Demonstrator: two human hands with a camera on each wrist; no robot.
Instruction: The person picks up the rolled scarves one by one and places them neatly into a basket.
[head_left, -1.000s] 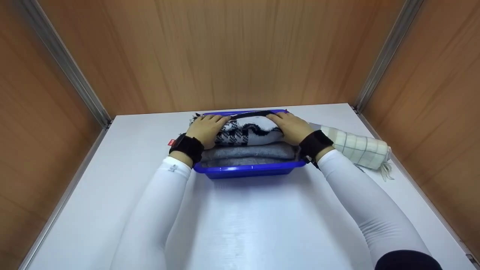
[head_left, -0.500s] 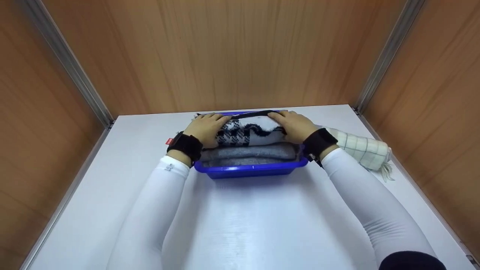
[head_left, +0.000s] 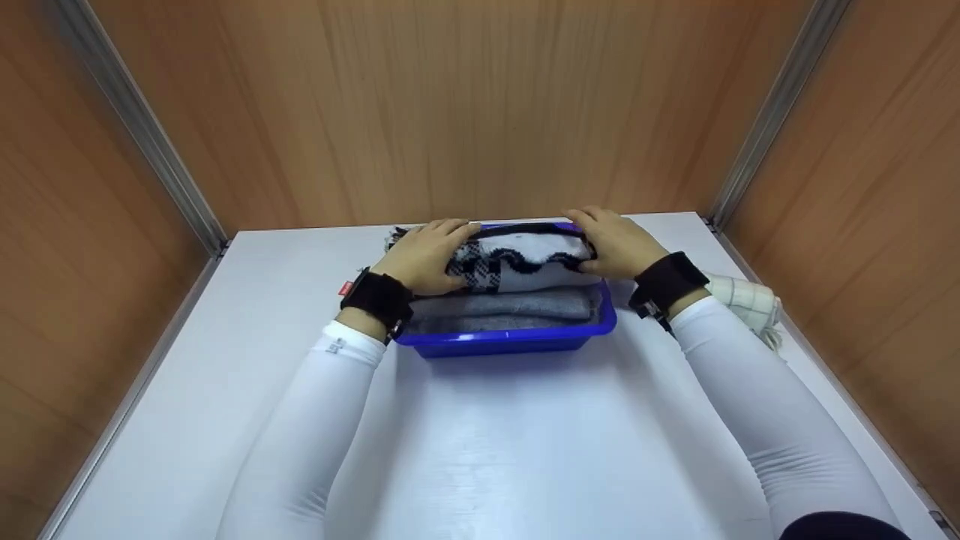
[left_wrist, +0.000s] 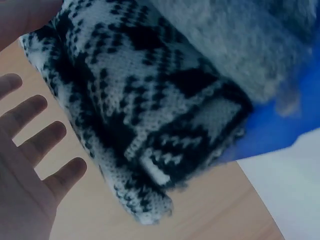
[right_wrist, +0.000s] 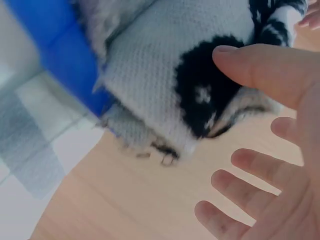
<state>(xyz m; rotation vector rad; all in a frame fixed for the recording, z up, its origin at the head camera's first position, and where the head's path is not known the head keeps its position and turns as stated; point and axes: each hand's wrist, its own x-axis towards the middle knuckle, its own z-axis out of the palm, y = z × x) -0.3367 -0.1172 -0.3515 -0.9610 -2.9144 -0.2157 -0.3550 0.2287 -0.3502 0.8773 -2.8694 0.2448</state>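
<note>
A folded black-and-white knitted scarf (head_left: 525, 264) lies at the back of a blue plastic basket (head_left: 502, 343), behind folded grey cloths (head_left: 510, 304). My left hand (head_left: 427, 259) rests over the scarf's left end; in the left wrist view its fingers (left_wrist: 30, 110) are straight and spread beside the knit. At the scarf's right end is my right hand (head_left: 621, 244). Its thumb (right_wrist: 250, 62) overlaps the black patch of the knit (right_wrist: 150, 70) in the right wrist view, while the other fingers are spread apart from the fabric.
To the right on the white table (head_left: 480, 450) lies a cream checked scarf (head_left: 750, 304) with a fringe, partly behind my right forearm. Wood-grain panels (head_left: 480, 112) close in the table at the back and both sides.
My right hand has moved right, its fingers spreading and showing more of the scarf's right end. My left hand has shifted slightly right. The basket stays about where it was.
</note>
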